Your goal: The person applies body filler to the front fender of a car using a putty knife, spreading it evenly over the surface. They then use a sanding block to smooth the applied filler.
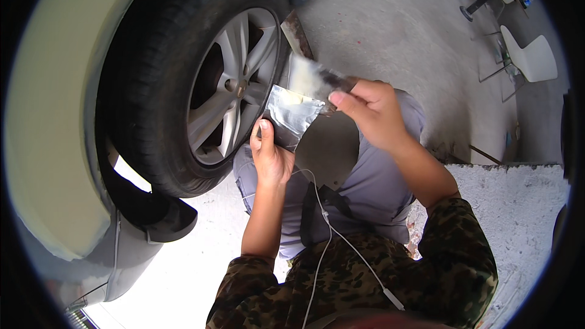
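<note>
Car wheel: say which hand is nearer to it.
Left. The left hand is close beside the wheel, at its lower right; the right hand is farther out to the right.

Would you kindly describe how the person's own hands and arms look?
The left hand and right hand are gloveless, the forearms bare. Camouflage sleeves in green, brown and black end near the elbows; a thin white cable hangs between them.

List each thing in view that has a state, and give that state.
Left grip: closed on the lower plate
Lower plate: bearing pale paste
Right grip: closed on the upper plate
Upper plate: blurred, whitish at its outer end
Wheel: mounted
Car panel: coated pale yellow
White chair: upright
Cable: draped down
</note>
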Demonstrator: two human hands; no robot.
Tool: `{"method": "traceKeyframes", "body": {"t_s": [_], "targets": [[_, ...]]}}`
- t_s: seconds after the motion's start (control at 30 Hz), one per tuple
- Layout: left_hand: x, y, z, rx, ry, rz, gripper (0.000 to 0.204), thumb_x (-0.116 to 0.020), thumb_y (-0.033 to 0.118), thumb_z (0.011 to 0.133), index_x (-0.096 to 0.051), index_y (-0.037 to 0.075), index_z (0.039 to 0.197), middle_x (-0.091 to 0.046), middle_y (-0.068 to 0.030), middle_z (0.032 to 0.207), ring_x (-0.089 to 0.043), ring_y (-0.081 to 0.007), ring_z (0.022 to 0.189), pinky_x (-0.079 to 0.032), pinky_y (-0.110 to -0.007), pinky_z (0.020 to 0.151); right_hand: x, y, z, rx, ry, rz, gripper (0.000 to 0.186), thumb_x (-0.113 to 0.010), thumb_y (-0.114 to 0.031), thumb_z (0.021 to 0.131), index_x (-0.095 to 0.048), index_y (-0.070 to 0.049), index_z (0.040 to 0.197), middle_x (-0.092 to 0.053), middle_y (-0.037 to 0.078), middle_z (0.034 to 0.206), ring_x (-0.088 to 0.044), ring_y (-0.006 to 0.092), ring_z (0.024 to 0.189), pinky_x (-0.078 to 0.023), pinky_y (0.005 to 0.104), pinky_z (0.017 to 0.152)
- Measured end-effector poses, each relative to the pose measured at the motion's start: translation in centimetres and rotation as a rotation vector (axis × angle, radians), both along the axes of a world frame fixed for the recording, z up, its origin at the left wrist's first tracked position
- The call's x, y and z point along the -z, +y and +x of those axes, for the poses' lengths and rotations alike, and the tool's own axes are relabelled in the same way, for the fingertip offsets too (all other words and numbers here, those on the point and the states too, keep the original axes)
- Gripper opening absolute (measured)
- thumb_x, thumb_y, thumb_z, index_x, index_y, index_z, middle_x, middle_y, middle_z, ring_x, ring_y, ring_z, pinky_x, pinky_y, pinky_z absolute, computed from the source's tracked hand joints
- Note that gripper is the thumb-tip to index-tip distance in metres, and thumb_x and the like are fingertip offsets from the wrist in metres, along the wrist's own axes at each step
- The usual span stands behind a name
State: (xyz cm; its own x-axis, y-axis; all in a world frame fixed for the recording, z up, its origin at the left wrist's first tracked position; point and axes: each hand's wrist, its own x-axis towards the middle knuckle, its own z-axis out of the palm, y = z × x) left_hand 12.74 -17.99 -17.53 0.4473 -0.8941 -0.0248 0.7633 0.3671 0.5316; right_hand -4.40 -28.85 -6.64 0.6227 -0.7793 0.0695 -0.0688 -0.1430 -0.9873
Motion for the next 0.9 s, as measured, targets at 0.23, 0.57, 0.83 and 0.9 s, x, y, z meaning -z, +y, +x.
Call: {"method": "traceKeyframes", "body": {"t_s": [0.23, 0.57, 0.83, 0.9], "targets": [[0.1, 0.6, 1.1, -0.046, -0.023, 0.019, 0.045, -0.058, 0.031, 0.111, -0.057, -0.006, 0.135, -0.067, -0.0171, 0.133, -0.068, -0.027, 0.122, -0.055, -0.043, 0.107, 2.4, -2.5, -0.6, -0.103, 0.198, -0.692, 0.019, -0.069, -0.005, 0.096, -0.075, 0.001, 0.114, -0.067, 0.014, 0.081, -0.058, 0.0196, 0.064, -0.047, 0.0303, 0.062], [1.8, 0.6, 2.2, 0.023, 0.217, -0.121, 0.044, -0.054, 0.029, 0.112, -0.053, 0.001, 0.146, -0.062, -0.0123, 0.146, -0.061, -0.0263, 0.133, -0.05, -0.047, 0.114, 4.1, -3.0, -1.6, 0.195, 0.115, -0.26, 0.015, -0.068, -0.01, 0.103, -0.07, 0.005, 0.1, -0.058, -0.002, 0.079, -0.044, 0.0042, 0.073, -0.037, 0.0245, 0.061], [2.7, 1.1, 1.8, 0.044, 0.24, -0.076, 0.044, -0.054, 0.028, 0.112, -0.053, 0.003, 0.148, -0.062, -0.012, 0.147, -0.061, -0.0269, 0.134, -0.05, -0.048, 0.115, 7.0, -4.7, -1.5, 0.327, -0.248, 0.234, 0.022, -0.068, -0.015, 0.105, -0.069, -0.004, 0.085, -0.063, -0.002, 0.084, -0.058, 0.0052, 0.08, -0.056, 0.0297, 0.079], [2.7, 1.1, 1.2, 0.048, 0.208, -0.053, 0.044, -0.054, 0.028, 0.112, -0.053, 0.002, 0.147, -0.062, -0.0125, 0.146, -0.061, -0.0274, 0.133, -0.051, -0.048, 0.115, 6.8, -4.8, -1.4, 0.344, -0.347, 0.363, 0.017, -0.066, -0.017, 0.106, -0.072, -0.005, 0.096, -0.072, 0.003, 0.098, -0.07, 0.0145, 0.096, -0.058, 0.0411, 0.094]]}}
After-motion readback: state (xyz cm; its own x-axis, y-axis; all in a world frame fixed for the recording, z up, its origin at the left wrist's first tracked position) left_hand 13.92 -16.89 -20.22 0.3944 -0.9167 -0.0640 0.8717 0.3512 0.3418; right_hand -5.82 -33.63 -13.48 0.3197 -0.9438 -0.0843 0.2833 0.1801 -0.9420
